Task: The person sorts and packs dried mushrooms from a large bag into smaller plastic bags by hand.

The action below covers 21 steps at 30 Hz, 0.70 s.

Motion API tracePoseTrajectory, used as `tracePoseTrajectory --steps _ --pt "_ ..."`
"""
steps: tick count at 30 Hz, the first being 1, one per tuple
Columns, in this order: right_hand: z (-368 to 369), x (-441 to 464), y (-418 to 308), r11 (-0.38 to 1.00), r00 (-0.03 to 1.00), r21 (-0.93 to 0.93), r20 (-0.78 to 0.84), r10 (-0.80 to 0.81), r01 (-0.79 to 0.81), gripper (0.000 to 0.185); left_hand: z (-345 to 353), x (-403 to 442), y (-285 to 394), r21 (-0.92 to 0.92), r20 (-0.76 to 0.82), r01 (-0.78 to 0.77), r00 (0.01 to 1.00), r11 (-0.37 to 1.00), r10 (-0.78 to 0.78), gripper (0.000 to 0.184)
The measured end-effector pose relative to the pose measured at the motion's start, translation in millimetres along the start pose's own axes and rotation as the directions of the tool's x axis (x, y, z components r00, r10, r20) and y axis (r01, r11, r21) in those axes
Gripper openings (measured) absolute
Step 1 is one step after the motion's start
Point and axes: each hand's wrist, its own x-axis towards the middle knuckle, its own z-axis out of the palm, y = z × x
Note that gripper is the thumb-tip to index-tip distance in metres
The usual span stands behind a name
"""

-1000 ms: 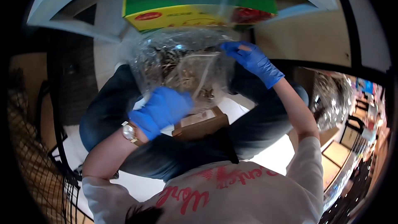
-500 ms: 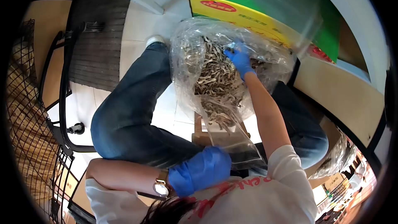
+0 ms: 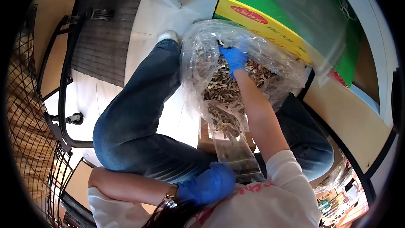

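A large clear plastic bag (image 3: 194,55) full of dried, grey-brown strips (image 3: 223,82) lies open between my knees. My right hand (image 3: 233,59), in a blue glove, reaches into it, fingers bent at the strips near the far side; a dark piece shows at the fingertips. A smaller clear bag (image 3: 236,154) with some strips at its far end stretches from the big bag toward my lap. Near its lower end rests my left hand (image 3: 211,182), gloved in blue and curled, its fingers hidden from view.
A green and yellow box (image 3: 270,21) stands beyond the big bag. Under the small bag is a brown wooden or cardboard object (image 3: 206,141). A black wire cart (image 3: 63,101) is at the left, beside a dark mat (image 3: 107,29). Another plastic bag (image 3: 337,177) lies at the right.
My left hand has come down from the big bag to my lap. My right hand has moved from the bag's right edge into the strips. The view has turned, and the small bag now extends toward me.
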Motion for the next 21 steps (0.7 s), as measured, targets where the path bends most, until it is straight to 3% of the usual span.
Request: tracePoseTrajectory --steps 1,2,3,6,8,9,11,15,17,20,21 --pt "1 3 -1 0.992 0.992 0.012 0.007 0.128 -0.128 0.055 -2 0 -1 0.107 0.008 -0.001 1.000 0.994 0.000 0.013" --pt "5 5 3 0.992 0.992 0.008 0.017 0.127 -0.127 0.055 -3 1 -1 0.210 0.017 -0.002 1.000 0.978 -0.002 0.012" --pt "8 7 8 0.993 0.995 -0.063 -0.021 0.099 -0.100 0.054 -3 0 -1 0.202 0.015 0.006 1.000 0.979 -0.009 0.012" --pt "9 8 15 0.996 0.996 0.004 0.004 0.089 -0.089 0.054 -3 0 0 0.257 0.039 0.009 0.999 0.966 -0.020 0.010" --pt "21 9 28 0.980 1.000 -0.198 0.012 0.006 -0.003 0.067 -1 -1 1 0.372 -0.047 0.052 0.998 0.927 -0.037 0.010" --pt "27 18 40 0.980 1.000 -0.200 0.017 0.002 0.002 0.067 -1 -2 0 0.369 -0.051 0.058 0.998 0.928 -0.042 0.010" --pt "34 35 62 0.990 0.951 -0.064 0.280 0.135 -0.122 0.063 -3 -2 -6 0.371 -0.051 0.021 0.999 0.928 -0.002 0.009" --pt "3 18 52 0.985 0.975 -0.104 0.164 0.151 -0.135 0.055 6 -3 -6 0.430 -0.132 0.063 0.991 0.900 -0.006 0.009" --pt "-14 11 55 0.955 0.901 -0.146 0.319 0.293 -0.259 0.051 2 1 -4 0.371 0.007 0.051 0.998 0.927 -0.058 0.008" --pt "-48 -14 47 0.928 0.845 -0.175 0.384 0.372 -0.329 0.045 2 1 -1 0.445 -0.096 0.146 0.989 0.883 -0.115 0.007" --pt "-31 -9 89 0.890 0.852 -0.431 0.400 0.338 -0.151 0.050 4 3 -3 0.451 -0.103 0.143 0.989 0.881 -0.108 0.007"
